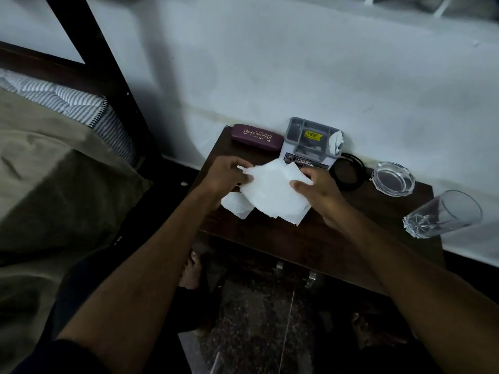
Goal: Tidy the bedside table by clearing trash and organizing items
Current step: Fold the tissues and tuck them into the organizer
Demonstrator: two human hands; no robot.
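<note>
**Tissues in hand, most of the desk still to sort**

At the centre of the frame both hands are closed on a loose stack of white tissues (272, 194) held just above the dark wooden desk (318, 238). The left hand (226, 175) pinches the upper left edge of the sheets, and the right hand (320, 193) grips their right side with the thumb on top; neither hand is free. A second crumpled bit of white paper (237, 207) lies on the desk under the left hand, at the lower left of the stack.

Judging from how things lie, the clearing is at an early to middle stage. The trash looks to be only partly gathered: besides the held sheets and the scrap beneath them, another wad of tissue (336, 143) is stuck in the right end of the grey organizer tray (310, 139) against the wall. Whether the held sheets are being folded or bunched up for the bin I cannot tell (no bin shows anywhere in the frame).

The organizing seems barely begun. A maroon glasses case (256, 136) sits at the desk's upper left corner, a coiled black cable (349, 172) lies right of the tray, a glass ashtray (393, 178) stands beyond it, and a clear drinking glass (442, 214) lies tipped on its side at the right edge of the desk, seemingly part-way over it
</note>
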